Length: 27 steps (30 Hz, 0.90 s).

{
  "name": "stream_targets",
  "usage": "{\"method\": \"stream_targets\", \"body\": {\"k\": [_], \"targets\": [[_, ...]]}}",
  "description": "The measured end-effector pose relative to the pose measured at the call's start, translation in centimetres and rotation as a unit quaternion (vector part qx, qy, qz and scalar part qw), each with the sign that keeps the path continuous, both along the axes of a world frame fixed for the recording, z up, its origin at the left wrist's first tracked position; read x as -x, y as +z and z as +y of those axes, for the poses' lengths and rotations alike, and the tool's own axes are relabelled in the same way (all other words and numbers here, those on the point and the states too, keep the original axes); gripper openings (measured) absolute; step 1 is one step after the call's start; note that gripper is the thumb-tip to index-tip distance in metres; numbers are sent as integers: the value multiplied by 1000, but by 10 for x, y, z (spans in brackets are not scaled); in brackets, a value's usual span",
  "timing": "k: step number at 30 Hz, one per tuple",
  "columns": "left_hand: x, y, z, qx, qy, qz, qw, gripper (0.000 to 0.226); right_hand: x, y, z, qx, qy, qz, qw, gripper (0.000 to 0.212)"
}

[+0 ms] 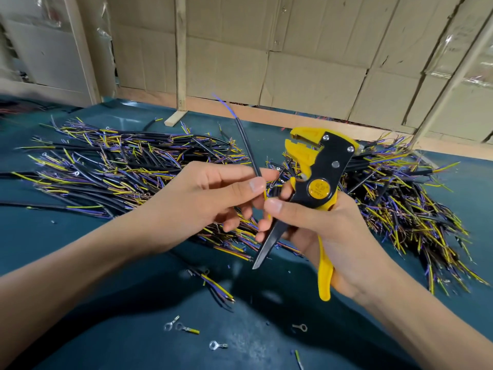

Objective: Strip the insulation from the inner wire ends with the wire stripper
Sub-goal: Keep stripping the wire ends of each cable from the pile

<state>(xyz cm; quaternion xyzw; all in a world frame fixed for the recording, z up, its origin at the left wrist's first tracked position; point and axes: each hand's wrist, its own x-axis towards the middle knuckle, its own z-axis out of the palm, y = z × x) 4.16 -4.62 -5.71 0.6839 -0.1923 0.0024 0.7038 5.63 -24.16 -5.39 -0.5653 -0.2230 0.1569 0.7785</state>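
Observation:
My left hand (213, 193) pinches a black sheathed cable (246, 145) between thumb and fingers. The cable points up and away, and a purple inner wire (225, 106) sticks out of its far end. My right hand (320, 225) grips the yellow and black wire stripper (320, 166) by its handles, jaws up and slightly apart with nothing between them. The right thumb and fingertips touch the cable's near end beside my left thumb. Stripper jaws and the cable's far end are apart.
Two large heaps of black cables with yellow and purple inner wires lie on the dark green table (80, 263), one at left (120, 166), one at right (400, 204). Loose ring terminals (184, 327) and wire scraps (216, 287) lie near me. Cardboard walls stand behind.

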Motion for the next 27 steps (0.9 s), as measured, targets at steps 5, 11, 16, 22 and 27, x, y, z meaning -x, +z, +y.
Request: {"method": "stream_targets", "body": {"k": [5, 11, 16, 22, 27], "targets": [[-3, 1, 2, -54, 41, -44, 997, 22, -5, 0, -2, -5, -44, -1, 999, 16], [-10, -5, 18, -292, 197, -248, 902, 23, -16, 2, -8, -25, -94, -5, 995, 24], [-16, -6, 36, -592, 141, -303, 733, 40, -25, 3, -15, -62, -155, 7, 986, 20], [-18, -4, 43, -610, 101, -243, 748, 34, -34, 4, -23, -85, -220, 33, 971, 21], [-19, -8, 46, -568, 102, -272, 770, 21, -35, 0, -22, -76, -227, 23, 971, 20]]}}
